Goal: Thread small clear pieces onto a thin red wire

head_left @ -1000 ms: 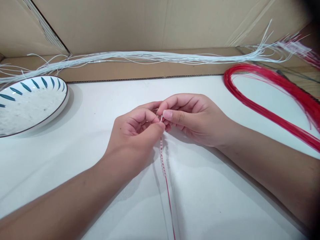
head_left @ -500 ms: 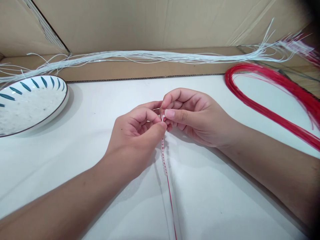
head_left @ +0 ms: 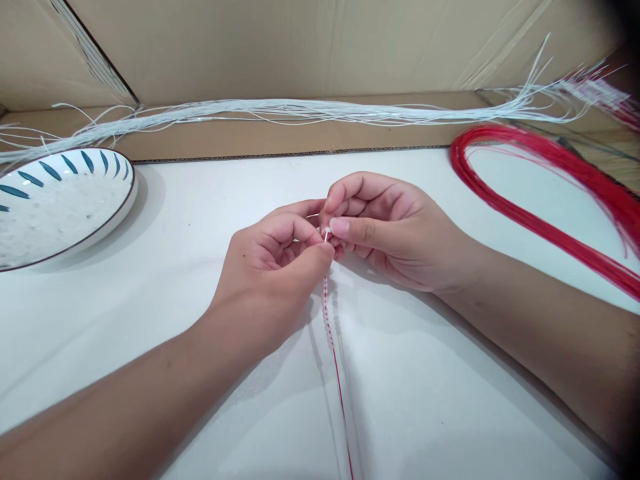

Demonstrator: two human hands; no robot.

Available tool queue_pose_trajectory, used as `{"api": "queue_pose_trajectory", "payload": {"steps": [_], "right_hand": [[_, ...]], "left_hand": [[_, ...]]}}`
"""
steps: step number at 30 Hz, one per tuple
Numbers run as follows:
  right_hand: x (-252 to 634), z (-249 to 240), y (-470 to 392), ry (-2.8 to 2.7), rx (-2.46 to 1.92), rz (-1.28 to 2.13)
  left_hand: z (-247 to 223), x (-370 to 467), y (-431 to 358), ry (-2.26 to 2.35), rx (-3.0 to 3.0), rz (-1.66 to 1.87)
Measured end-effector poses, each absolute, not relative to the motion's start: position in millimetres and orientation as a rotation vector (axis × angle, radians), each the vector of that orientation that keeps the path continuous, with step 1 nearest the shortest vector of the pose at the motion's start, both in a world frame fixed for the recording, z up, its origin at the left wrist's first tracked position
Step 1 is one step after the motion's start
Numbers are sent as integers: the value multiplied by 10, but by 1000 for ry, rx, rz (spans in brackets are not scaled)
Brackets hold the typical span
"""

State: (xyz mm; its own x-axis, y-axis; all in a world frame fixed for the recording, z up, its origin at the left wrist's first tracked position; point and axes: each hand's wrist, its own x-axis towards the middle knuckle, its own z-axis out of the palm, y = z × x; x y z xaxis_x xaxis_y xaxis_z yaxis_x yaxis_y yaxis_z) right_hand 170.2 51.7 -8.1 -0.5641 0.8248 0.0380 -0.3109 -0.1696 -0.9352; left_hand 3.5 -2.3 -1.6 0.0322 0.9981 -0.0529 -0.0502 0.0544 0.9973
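Note:
My left hand [head_left: 285,260] pinches a thin red cord [head_left: 341,400] between thumb and forefinger, and a short white tip [head_left: 327,235] sticks up above the thumb. Below the fingers, a row of small clear beads [head_left: 328,317] sits on the cord, which runs down toward me past the bottom edge. My right hand [head_left: 385,230] meets the left one, its thumb and fingers closed at the white tip. Whatever lies between the right fingertips is too small to make out.
An oval dish [head_left: 65,207] with blue leaf marks holds many tiny clear beads at the left. Looped red cords [head_left: 530,207] lie at the right. A bundle of white cords [head_left: 300,110] stretches along the cardboard [head_left: 310,143] at the back of the white table [head_left: 200,400].
Both hands hold nearly the same pose. The white tip between the fingertips looks slightly changed in shape, and the right hand sits a touch higher.

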Motion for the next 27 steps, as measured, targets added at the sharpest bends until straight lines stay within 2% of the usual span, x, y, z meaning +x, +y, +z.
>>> {"api": "queue_pose_trajectory", "payload": {"steps": [15, 27], "right_hand": [[1731, -119, 559, -1490, -577, 1746], [1747, -84, 563, -1331, -680, 1779]], "left_hand": [[10, 44, -18, 1185, 1171, 1146], [-12, 20, -23, 1208, 1190, 1111]]}}
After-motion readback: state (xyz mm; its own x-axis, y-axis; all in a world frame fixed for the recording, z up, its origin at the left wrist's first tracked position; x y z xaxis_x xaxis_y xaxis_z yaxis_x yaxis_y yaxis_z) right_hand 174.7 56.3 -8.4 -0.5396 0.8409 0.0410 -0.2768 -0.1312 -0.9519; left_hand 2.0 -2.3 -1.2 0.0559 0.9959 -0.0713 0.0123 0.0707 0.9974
